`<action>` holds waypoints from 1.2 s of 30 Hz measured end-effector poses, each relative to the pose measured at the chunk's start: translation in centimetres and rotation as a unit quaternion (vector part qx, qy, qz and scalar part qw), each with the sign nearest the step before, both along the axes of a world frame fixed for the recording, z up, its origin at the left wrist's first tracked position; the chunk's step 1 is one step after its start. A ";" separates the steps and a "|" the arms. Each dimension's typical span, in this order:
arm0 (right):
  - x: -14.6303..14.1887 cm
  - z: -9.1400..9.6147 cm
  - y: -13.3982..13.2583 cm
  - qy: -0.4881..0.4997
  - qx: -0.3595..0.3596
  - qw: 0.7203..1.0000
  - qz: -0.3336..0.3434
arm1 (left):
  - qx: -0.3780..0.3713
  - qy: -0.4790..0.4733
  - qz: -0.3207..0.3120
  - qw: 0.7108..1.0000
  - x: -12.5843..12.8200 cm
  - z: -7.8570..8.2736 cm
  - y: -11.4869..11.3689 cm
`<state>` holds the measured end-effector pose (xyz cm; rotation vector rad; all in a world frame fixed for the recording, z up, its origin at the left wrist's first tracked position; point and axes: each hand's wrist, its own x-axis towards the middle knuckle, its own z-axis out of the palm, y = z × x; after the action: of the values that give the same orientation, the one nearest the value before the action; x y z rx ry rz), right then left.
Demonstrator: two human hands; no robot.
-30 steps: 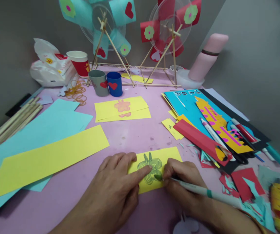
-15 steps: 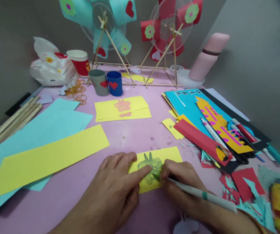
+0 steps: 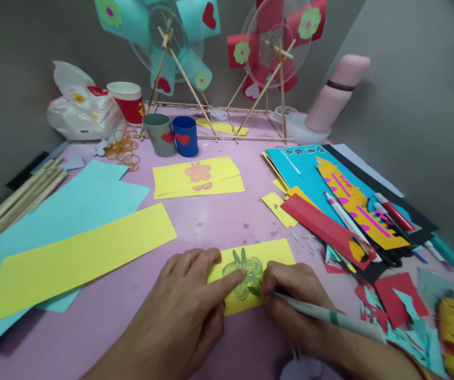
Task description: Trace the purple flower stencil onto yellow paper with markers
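On a small yellow paper card [image 3: 278,249] is a butterfly drawing [image 3: 238,266] in green lines. My left hand [image 3: 189,301] rests on the card's left side, index finger stretched over the drawing and the other fingers loosely bent. A white felt-tip pen [image 3: 329,314] with a green band is in my right hand [image 3: 293,295], gripped near its green tip. That tip touches the lower right wing of the butterfly. Part of the card is hidden under both hands.
Yellow cards [image 3: 197,177] with an orange butterfly lie further back. Left are a long yellow strip [image 3: 80,258] and light-blue sheets [image 3: 88,195]. Right are a red paper strip [image 3: 325,227], markers and paper scraps [image 3: 401,298]. Two paper wheels on stick frames [image 3: 187,68] stand behind cups [image 3: 185,136].
The pen's rear end has shifted very slightly to the right. Both hands stay nearly where they were on the card, and the view has moved a little.
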<state>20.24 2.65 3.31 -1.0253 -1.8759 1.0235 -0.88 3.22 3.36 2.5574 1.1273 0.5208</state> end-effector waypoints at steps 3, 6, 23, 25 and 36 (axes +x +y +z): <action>0.0 0.0 0.0 0.014 -0.010 1.000 -0.014 | -0.001 0.000 -0.001 1.000 -0.1 0.0 -0.1; 0.0 0.0 0.1 0.015 -0.011 1.000 -0.015 | 0.004 -0.002 0.001 1.000 -0.1 0.1 -0.2; 0.1 0.0 0.0 0.000 0.000 1.000 -0.009 | 0.006 0.002 -0.005 1.000 -0.1 -0.1 -0.1; 0.1 -0.1 0.0 -0.007 0.005 1.000 -0.006 | 0.004 0.002 -0.005 1.000 -0.1 -0.1 -0.1; 0.2 -0.1 -0.2 -0.009 0.014 1.000 -0.014 | 0.008 0.009 0.000 1.000 0.0 0.0 0.0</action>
<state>20.46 2.43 3.25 -1.0442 -1.8794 0.9718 -0.88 3.18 3.33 2.5804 1.1329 0.5086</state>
